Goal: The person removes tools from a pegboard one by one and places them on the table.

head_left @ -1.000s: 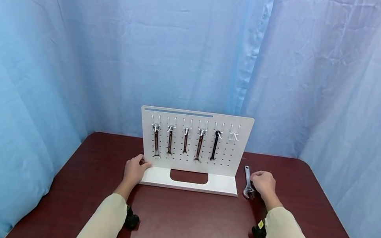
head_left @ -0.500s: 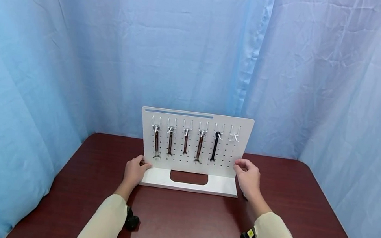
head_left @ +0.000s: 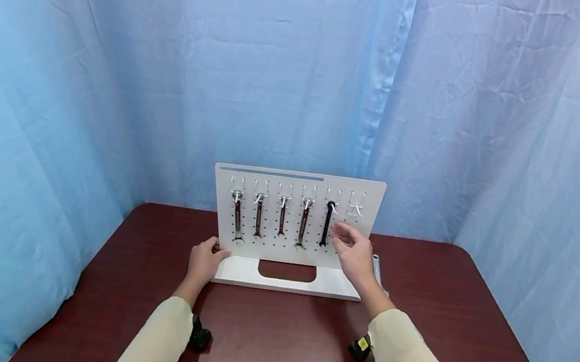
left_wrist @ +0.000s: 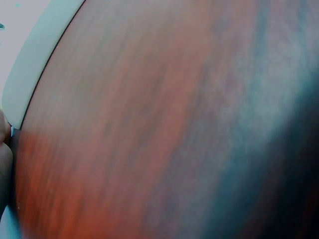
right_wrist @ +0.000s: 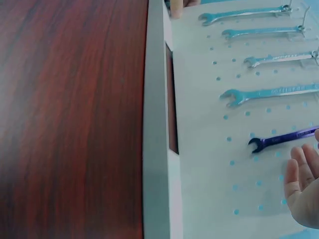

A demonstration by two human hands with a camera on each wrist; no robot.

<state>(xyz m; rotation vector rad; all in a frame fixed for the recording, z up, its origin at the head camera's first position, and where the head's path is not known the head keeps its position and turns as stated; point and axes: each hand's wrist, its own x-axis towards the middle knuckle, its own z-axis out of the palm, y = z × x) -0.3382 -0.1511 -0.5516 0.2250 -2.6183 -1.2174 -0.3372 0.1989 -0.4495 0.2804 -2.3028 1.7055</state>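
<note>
A white pegboard stand (head_left: 273,251) stands on the table, with four-sided holes aside, a row of hooks across it. My left hand (head_left: 204,262) grips its lower left edge, thumb in front. Several silver combination wrenches (head_left: 303,225) hang from the hooks, and a black combination wrench (head_left: 326,228) hangs right of them. My right hand (head_left: 356,260) is just right of the black wrench, fingers loosely bent, holding nothing. In the right wrist view its fingers (right_wrist: 304,162) are close beside the black wrench's shaft. Partly hidden behind my right hand, a silver adjustable wrench (head_left: 376,268) lies on the table.
The rightmost hook (head_left: 356,209) bears no tool. The stand's base has a cut-out (head_left: 287,271) in its middle. Dark red-brown tabletop (head_left: 271,336) extends around the stand, with blue curtains (head_left: 291,84) behind and at both sides.
My right hand has moved left and up from beside the adjustable wrench, past the board's right edge, to the black wrench. The adjustable wrench stays on the table. My left hand keeps its place.
</note>
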